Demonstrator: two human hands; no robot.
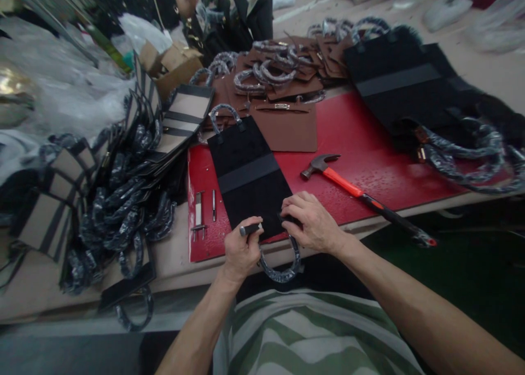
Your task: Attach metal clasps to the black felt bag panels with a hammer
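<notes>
Bench (176,255) w/ red mat (332,118) carries the blk panel (254,183) at its near edge, L grip (241,247) closed round a dark tool (249,229), R grip (308,219) pinching panel's near end by the wrapped handle (281,275): prob. handle-fixing, next needing that end held steady.

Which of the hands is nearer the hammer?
Right. The right hand is just left of the hammer, apart from it; the left hand is farther left, beyond the right.
</notes>
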